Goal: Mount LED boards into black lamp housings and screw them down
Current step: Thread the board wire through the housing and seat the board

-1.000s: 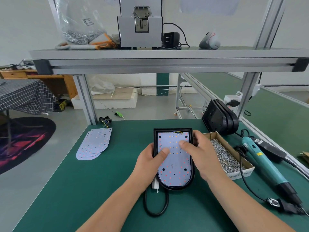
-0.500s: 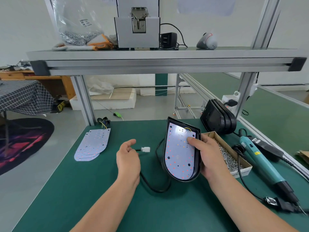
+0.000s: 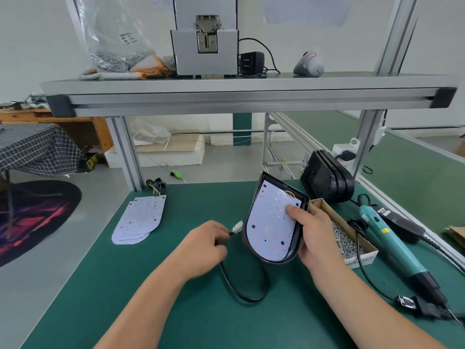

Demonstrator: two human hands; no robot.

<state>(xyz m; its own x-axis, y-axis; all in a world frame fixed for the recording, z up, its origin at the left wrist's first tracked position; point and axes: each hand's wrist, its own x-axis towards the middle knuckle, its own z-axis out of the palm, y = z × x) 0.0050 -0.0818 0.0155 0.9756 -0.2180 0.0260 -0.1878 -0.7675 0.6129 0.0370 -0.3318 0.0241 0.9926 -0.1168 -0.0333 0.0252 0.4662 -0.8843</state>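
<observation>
On green matting (image 3: 176, 311), spare LED boards (image 3: 141, 220) lie stacked.

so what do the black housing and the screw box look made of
The black housing looks like moulded plastic or coated metal, matte with a soft sheen; I cannot tell which. The box looks like brown cardboard, with thin raw edges. The screws look like bright metal.
</observation>
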